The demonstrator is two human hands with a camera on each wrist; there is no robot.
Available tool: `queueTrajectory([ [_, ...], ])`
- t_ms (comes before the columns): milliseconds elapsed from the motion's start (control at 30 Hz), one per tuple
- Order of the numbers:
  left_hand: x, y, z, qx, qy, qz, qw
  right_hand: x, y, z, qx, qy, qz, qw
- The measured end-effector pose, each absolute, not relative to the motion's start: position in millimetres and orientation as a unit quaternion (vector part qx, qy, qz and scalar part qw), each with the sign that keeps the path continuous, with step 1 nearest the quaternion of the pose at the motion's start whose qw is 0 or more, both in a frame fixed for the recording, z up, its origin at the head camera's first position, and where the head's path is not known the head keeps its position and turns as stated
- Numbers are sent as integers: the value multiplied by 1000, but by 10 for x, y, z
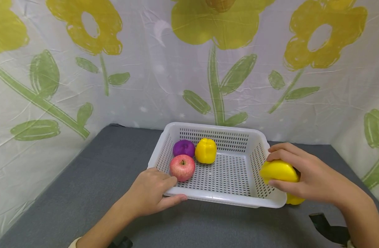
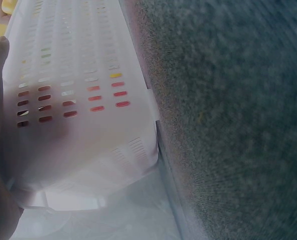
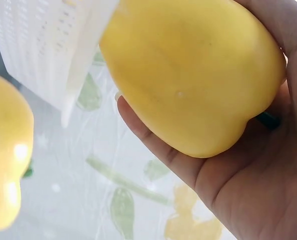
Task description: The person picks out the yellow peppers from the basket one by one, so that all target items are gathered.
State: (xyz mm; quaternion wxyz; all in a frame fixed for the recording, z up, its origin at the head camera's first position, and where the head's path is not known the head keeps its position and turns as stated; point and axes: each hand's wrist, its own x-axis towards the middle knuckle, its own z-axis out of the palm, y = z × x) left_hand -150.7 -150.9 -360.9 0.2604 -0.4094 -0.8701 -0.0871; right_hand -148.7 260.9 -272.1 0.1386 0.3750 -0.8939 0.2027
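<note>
My right hand (image 1: 313,175) grips a yellow bell pepper (image 1: 278,171) over the right rim of a white plastic basket (image 1: 217,197). In the right wrist view the pepper's smooth side and green stem show against the palm. At the basket's near left corner, my left hand (image 1: 155,189) holds the rim, fingers over the top and thumb along the outer front. Inside, on the left, are a red apple (image 1: 182,168), a round purple vegetable (image 1: 184,148) of unclear kind and a second yellow bell pepper (image 1: 206,151).
Another yellow bell pepper (image 3: 6,155) lies on the table just outside the basket's right end, partly hidden by my right hand in the head view. A dark grey cloth (image 1: 68,182) covers the table. Flower-printed white curtains (image 1: 140,69) stand behind and at both sides.
</note>
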Motion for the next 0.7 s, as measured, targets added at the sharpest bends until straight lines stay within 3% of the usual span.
queueTrajectory([
  [700,-1510,-1512,-3621,-409,-869,-91,261,-1442,3017,-2703,325,-896,204,223],
])
